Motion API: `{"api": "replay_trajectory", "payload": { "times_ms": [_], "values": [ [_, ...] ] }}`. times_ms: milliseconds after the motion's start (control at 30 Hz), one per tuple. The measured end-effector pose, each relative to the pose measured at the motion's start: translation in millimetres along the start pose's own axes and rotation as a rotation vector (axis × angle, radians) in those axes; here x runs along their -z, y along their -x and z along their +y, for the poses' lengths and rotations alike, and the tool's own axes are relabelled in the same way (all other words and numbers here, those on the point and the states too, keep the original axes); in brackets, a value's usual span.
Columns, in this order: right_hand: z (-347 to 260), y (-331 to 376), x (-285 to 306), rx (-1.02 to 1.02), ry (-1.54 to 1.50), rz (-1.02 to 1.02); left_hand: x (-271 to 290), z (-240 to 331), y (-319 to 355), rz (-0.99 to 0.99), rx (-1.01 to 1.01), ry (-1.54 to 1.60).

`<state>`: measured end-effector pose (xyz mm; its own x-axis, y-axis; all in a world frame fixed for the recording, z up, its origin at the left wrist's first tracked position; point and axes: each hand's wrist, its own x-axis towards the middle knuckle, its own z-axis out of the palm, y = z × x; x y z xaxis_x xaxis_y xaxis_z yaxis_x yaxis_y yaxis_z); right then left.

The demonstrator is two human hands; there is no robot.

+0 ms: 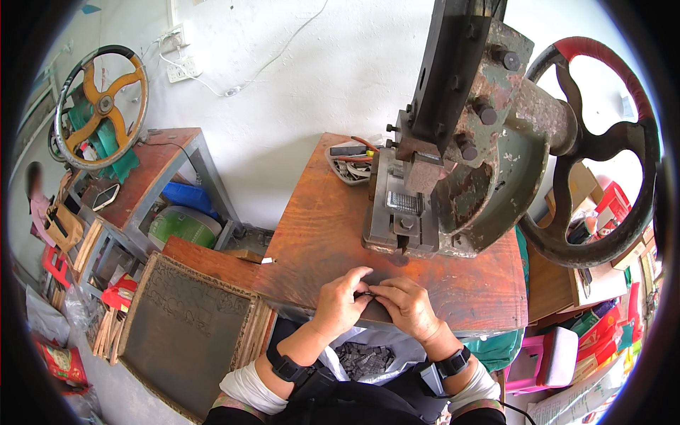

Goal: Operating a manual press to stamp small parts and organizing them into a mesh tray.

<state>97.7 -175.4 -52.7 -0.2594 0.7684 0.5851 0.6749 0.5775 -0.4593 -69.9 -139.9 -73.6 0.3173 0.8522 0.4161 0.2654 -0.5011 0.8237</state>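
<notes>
Item: small dark piece (366, 293), pinched betw. fingertips of both hands at near edge of tabletop (312, 234); too small to tell kind.
Left hand (341, 297): grip clenched on small dark piece, thumb + forefinger; black wristband on forearm.
Right hand (407, 306): grip also closed on same piece, fingers meeting left hand's; black wristband too.
Below hands: bag of dark small pieces (363, 358) in lap, white lining, just under tabletop edge.
Tabletop: reddish-brown wood, worn.
On it, behind hands: hand press (453, 156), rusty grey-green cast body, dark upright ram, ribbed die block at base; large handwheel (602, 152) w/ red-taped rim on its right side.
Back of tabletop, left of press: grey tray (347, 164) w/ metal bits + orange-handled tool.
Left, on floor: framed dark carved panel (185, 319), leaning vs. tabletop.
Far left: second tabletop (152, 173) w/ green press, yellow-spoked handwheel (103, 105).
Right: stacked cartons, pink box (545, 358).
</notes>
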Motion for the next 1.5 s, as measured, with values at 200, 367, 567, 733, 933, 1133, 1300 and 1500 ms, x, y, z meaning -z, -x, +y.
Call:
{"api": "replay_trajectory", "payload": {
  "times_ms": [200,367,567,733,933,1133,1300,1500],
  "values": [
    [-1,0,3,-0.063,-0.116,0.001,1,-1,-2,-0.033,-0.041,-0.037],
    [0,2,2,-0.182,-0.080,-0.003,2,-2,-3,-0.065,-0.040,-0.033],
    [5,3,-3,-0.197,-0.138,-0.027,-2,-2,1,-0.010,-0.125,-0.045],
    [7,3,-4,-0.181,-0.197,0.014,-2,-3,1,-0.020,-0.147,-0.075],
    [6,3,-4,-0.199,-0.148,0.013,3,-3,-1,-0.088,-0.148,-0.069],
    [6,3,-4,-0.256,-0.215,0.032,0,-2,0,-0.087,-0.094,-0.060],
    [9,3,-3,-0.289,-0.277,0.026,3,-2,-4,-0.036,-0.212,-0.115],
    [10,2,-6,-0.006,-0.043,0.062,5,0,-7,-0.160,0.101,0.060]
  ]
}}
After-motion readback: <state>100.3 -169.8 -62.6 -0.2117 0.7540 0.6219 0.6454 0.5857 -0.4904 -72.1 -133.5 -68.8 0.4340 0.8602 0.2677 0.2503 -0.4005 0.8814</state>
